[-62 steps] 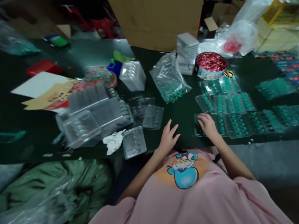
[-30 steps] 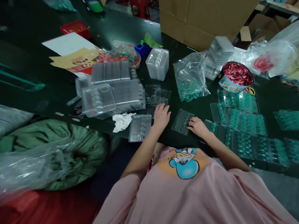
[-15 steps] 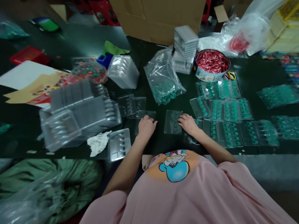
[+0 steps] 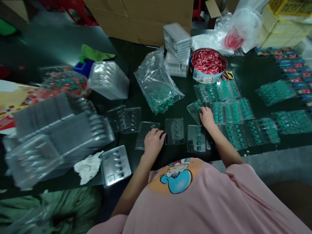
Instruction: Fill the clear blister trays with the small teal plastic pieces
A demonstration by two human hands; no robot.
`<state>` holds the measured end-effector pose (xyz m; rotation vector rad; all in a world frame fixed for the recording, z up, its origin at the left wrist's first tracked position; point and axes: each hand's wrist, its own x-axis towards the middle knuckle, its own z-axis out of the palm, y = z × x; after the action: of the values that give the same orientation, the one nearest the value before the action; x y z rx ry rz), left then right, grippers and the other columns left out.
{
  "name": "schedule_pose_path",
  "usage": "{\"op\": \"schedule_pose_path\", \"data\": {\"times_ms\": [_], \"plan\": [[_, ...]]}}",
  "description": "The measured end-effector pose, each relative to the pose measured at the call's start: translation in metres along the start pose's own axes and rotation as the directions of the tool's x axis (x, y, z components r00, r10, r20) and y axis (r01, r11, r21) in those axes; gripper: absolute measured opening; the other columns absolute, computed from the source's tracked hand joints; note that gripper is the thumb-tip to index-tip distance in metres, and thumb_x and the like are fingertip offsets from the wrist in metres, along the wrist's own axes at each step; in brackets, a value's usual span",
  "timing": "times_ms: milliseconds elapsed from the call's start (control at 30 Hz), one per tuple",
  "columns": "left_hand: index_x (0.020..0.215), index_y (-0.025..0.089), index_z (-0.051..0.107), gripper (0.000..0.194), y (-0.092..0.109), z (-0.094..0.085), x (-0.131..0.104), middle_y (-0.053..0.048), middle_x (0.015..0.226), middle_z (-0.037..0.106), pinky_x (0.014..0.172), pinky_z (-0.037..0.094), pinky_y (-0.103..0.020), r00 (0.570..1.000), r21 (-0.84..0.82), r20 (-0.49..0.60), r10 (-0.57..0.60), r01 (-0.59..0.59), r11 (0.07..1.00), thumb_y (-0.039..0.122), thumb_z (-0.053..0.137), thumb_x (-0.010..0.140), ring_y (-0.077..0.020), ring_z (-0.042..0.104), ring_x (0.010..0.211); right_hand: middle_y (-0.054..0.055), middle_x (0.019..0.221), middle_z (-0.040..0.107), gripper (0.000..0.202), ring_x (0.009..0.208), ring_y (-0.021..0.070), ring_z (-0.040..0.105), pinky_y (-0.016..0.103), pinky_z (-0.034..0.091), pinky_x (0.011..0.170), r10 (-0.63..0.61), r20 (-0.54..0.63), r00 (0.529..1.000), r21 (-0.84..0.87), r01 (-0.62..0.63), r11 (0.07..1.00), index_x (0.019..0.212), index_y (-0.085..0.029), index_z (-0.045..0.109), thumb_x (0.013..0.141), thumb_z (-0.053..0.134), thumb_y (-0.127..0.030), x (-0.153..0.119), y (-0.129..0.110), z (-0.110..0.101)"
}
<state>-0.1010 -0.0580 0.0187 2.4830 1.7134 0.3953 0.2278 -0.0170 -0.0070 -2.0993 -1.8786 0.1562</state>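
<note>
My left hand point(image 4: 154, 141) lies palm down on the right part of a clear plastic blister tray point(image 4: 141, 139), fingers slightly bent and thumb apart. Right of it is another clear tray point(image 4: 174, 131) with a row of small moulded cups. My right hand point(image 4: 207, 117) reaches farther out, its fingers curled over the green pieces point(image 4: 197, 105) in a tilted clear tray point(image 4: 193, 112). Whatever its fingertips pinch is hidden. Close to my body, below that hand, a separate tray point(image 4: 192, 148) holds a column of green pieces.
Rows of filled trays point(image 4: 235, 112) spread rightward. A plastic bag of green pieces point(image 4: 162, 97) lies ahead, beside a round tin of red packets point(image 4: 209, 61) and scissors point(image 4: 227, 75). Stacked clear trays point(image 4: 58, 120) and a white tissue point(image 4: 87, 166) are at left.
My right hand has moved away from the middle clear tray, outward and right to the tilted tray with green pieces. My left hand stays about its tray. The view has turned rightward.
</note>
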Motion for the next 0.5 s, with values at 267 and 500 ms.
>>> {"op": "schedule_pose_path", "data": {"times_ms": [267,500], "plan": [[0.104,0.016,0.072,0.030,0.001,0.000,-0.012,-0.014,0.114,0.066,0.093,0.049,-0.040,0.999,-0.081,-0.038,0.025,-0.028,0.996,0.034,0.050,0.096,-0.0274,0.062,0.103,0.016,0.110,0.060,0.034,0.101,0.0279,0.052,0.042,0.046,0.093,-0.118,-0.152,0.981,0.029,0.124,0.992,0.121,-0.014,0.060,0.091,0.046,-0.016,0.020,-0.004,-0.021],[0.105,0.018,0.071,0.028,0.021,-0.003,-0.014,-0.013,0.120,0.065,0.097,0.048,-0.040,0.996,-0.170,0.090,-0.015,0.030,0.985,0.033,0.050,0.096,-0.0275,0.062,0.110,0.018,0.108,0.060,0.028,0.104,0.0293,0.054,0.051,0.044,0.096,0.192,-0.210,0.959,0.174,-0.157,0.972,0.113,-0.009,0.060,0.090,0.049,-0.019,0.123,0.041,-0.032]]}}
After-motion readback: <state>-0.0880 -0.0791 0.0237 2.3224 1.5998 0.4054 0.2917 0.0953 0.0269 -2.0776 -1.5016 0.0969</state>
